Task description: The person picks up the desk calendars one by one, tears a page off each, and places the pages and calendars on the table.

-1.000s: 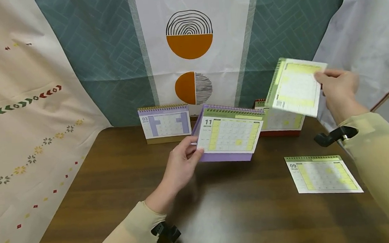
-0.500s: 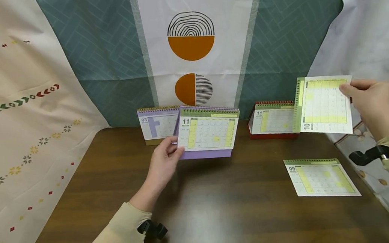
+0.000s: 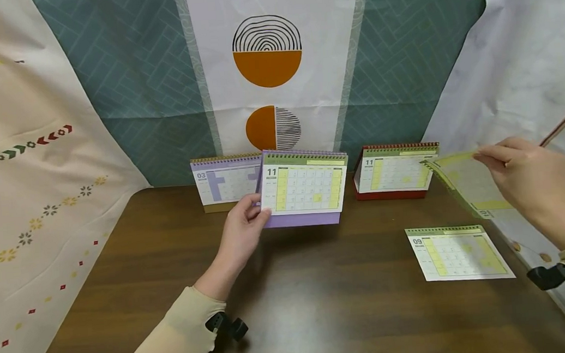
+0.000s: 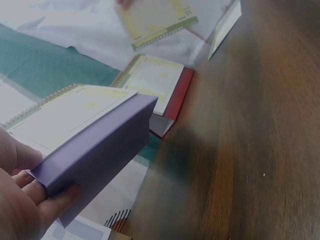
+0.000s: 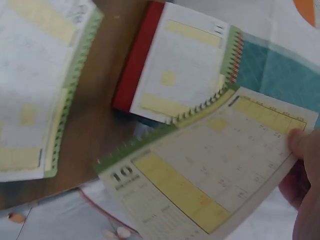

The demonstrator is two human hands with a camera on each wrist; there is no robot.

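My left hand [image 3: 239, 231] grips the lower left corner of a desk calendar [image 3: 308, 188] with a purple base, showing month 11. It is held off the table; in the left wrist view its purple underside [image 4: 107, 150] faces the camera. Out at the right, my right hand [image 3: 534, 183] pinches a loose calendar page [image 5: 200, 160] by its edge, between thumb and fingers. That page reads 10 and has a green punched edge. Below it a second loose page [image 3: 457, 257], marked 09, lies flat on the table.
A red-based desk calendar [image 3: 395, 174] showing 11 stands at the back right of the wooden table [image 3: 331, 315]. Behind the purple calendar stands a tan-based one [image 3: 224, 183] showing 03, partly hidden. Fabric hangings [image 3: 133, 88] enclose the back and sides.
My right hand has carried the 10 page rightward, away from the red calendar, then lowered and tilted it. My left hand has shifted the purple calendar left. The 09 page stays put.
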